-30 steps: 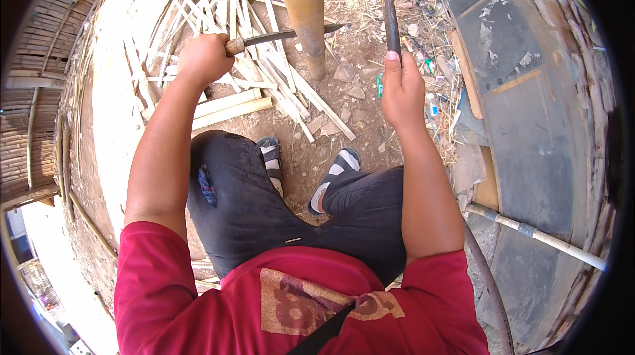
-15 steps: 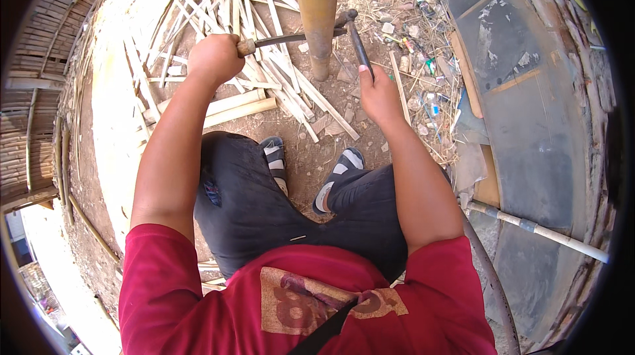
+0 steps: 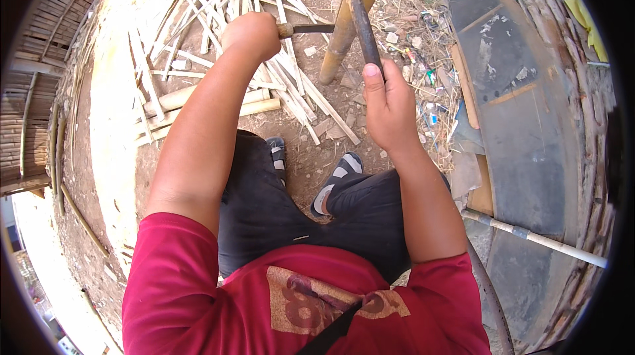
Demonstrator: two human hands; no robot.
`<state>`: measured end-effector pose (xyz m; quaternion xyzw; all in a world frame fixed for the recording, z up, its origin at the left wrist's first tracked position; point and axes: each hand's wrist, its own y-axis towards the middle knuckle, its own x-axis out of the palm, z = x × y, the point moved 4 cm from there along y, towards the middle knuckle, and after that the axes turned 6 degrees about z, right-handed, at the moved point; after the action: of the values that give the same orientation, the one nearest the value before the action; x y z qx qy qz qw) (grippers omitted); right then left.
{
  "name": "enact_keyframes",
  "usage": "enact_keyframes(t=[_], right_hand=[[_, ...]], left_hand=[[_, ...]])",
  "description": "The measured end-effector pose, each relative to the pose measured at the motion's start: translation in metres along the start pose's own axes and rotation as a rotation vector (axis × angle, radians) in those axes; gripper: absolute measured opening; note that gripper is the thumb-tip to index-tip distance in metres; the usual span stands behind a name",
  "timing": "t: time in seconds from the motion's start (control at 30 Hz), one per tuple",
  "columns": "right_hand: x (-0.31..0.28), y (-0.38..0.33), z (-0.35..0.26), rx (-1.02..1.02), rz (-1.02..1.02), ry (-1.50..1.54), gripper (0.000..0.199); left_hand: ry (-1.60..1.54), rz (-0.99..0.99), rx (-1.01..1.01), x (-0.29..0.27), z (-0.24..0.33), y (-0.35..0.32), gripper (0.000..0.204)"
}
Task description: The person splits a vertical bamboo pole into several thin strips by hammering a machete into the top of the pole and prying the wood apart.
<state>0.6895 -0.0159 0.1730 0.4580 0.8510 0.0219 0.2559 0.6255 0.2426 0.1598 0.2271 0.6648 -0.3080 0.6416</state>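
My left hand (image 3: 251,36) is wrapped around the wooden handle of a long knife (image 3: 312,28). Its dark blade points right and meets the left side of a thick yellow-brown bamboo pole (image 3: 339,45). The pole hides the blade's far end, so I cannot tell whether it is sunk in or behind. My right hand (image 3: 391,107) grips a hammer (image 3: 364,28) by its dark handle, thumb along the shaft. The rusty hammer head is raised above the blade, apart from it, and overlaps the pole in view. The pole leans, its lower end near the ground and its top out of view.
Split bamboo strips (image 3: 281,74) lie heaped on the dirt beyond my feet, with thicker bamboo pieces (image 3: 254,107) nearer. Litter and straw (image 3: 423,57) cover the ground right of the pole. Dark boards (image 3: 529,150) and a pale pipe (image 3: 562,244) lie along the right. A bamboo wall (image 3: 33,90) stands left.
The hammer has risen off the blade area toward me. The pole has tilted, its top leaning right. My left hand and the knife have shifted right and slightly up in view.
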Motion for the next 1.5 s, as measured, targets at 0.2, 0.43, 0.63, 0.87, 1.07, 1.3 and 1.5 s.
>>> enact_keyframes(t=[0.2, 0.43, 0.63, 0.87, 1.07, 1.3, 1.5], right_hand=[[0.031, -0.006, 0.051, 0.098, -0.126, -0.280, 0.038], [0.024, 0.004, 0.007, -0.038, 0.038, -0.066, 0.035], [0.030, 0.008, 0.026, 0.103, -0.091, -0.109, 0.035], [0.056, -0.008, 0.055, 0.059, -0.159, -0.156, 0.033], [0.043, -0.004, 0.021, 0.003, -0.066, -0.081, 0.032], [0.049, -0.003, 0.028, 0.001, -0.071, -0.148, 0.033], [0.050, -0.004, 0.067, 0.111, -0.118, -0.261, 0.036]], left_hand=[[-0.027, 0.005, -0.009, 0.009, -0.006, -0.009, 0.027], [-0.042, -0.054, -0.068, 0.009, -0.017, -0.018, 0.028], [-0.060, 0.028, -0.047, 0.024, -0.023, -0.017, 0.026], [-0.087, 0.048, -0.039, 0.023, -0.012, -0.025, 0.025], [-0.078, -0.021, -0.025, 0.024, -0.011, -0.027, 0.026], [-0.066, 0.028, -0.019, 0.023, -0.006, -0.030, 0.027], [-0.078, -0.065, -0.034, 0.007, 0.001, -0.025, 0.028]])
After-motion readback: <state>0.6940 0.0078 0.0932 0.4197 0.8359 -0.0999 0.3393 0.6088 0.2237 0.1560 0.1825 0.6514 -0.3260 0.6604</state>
